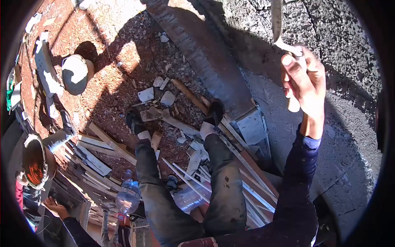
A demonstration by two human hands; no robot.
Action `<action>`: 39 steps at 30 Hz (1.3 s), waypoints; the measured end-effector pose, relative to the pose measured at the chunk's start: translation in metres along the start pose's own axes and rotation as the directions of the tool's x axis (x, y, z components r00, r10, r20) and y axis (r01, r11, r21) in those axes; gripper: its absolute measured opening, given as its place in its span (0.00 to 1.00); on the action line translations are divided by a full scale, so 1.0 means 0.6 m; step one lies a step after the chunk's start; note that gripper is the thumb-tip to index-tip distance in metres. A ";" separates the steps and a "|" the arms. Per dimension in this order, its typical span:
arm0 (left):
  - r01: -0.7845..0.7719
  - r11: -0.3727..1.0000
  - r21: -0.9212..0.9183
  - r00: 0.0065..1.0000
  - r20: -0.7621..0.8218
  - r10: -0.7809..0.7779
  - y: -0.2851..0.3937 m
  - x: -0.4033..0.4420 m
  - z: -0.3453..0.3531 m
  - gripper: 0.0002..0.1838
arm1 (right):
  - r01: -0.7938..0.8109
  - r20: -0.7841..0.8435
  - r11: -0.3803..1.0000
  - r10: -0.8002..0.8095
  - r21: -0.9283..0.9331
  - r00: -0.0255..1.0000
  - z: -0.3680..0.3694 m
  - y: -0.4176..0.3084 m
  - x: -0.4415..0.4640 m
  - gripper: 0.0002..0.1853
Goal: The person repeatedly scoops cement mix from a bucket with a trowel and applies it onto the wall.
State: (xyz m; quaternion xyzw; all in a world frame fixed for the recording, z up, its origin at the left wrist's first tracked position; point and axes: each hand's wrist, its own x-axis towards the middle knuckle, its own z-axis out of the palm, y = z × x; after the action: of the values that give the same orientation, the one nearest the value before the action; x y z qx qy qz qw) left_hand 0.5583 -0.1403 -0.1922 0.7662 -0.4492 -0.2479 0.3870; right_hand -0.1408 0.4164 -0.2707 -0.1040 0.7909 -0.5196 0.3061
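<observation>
Up at the right, my right hand (304,80) is closed around the handle of a trowel (277,22), its blade pointing up and seen nearly edge-on. The wooden handle end (293,104) sticks out below my fingers. Behind the trowel is a wall with rough grey mortar (345,45) and a smoother grey area (284,111) lower down. At the lower left, my left hand (55,208) is open, palm up with fingers apart, holding nothing. Just above it is a bucket (38,160) with a mortar-crusted rim and reddish inside, apart from my hand.
Another person in a red sleeve (19,193) is beside the bucket. A second bucket (76,74) stands on the reddish ground. A long board (205,57) runs along the wall base. Wood strips (111,144), rubble (146,95) and a plastic bottle (128,197) surround my legs.
</observation>
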 end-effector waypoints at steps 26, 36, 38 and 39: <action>0.232 0.910 0.344 0.329 0.852 -0.406 -0.479 -0.328 0.490 0.17 | 0.281 0.498 0.624 0.204 -0.730 0.843 0.767 0.110 0.135 0.17; 0.183 0.734 0.655 0.429 0.618 -0.659 -0.534 -0.412 -0.037 0.25 | 0.625 0.752 0.447 0.198 -0.640 0.628 1.157 0.138 0.368 0.22; 0.274 0.749 0.603 0.493 0.580 -0.648 -0.544 -0.433 -0.065 0.25 | 0.578 0.717 0.495 0.145 -0.649 0.681 1.189 0.190 0.359 0.22; 0.291 0.735 0.612 0.478 0.573 -0.666 -0.531 -0.444 -0.077 0.25 | 0.511 0.667 0.546 0.123 -0.664 0.735 1.186 0.212 0.341 0.23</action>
State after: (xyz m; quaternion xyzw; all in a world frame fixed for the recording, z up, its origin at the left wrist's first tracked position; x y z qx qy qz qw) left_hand 0.6238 0.2056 -0.4171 0.7471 -0.3708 -0.5407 -0.1098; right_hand 0.1384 -0.1659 -0.6543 -0.4987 0.7619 -0.0564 0.4094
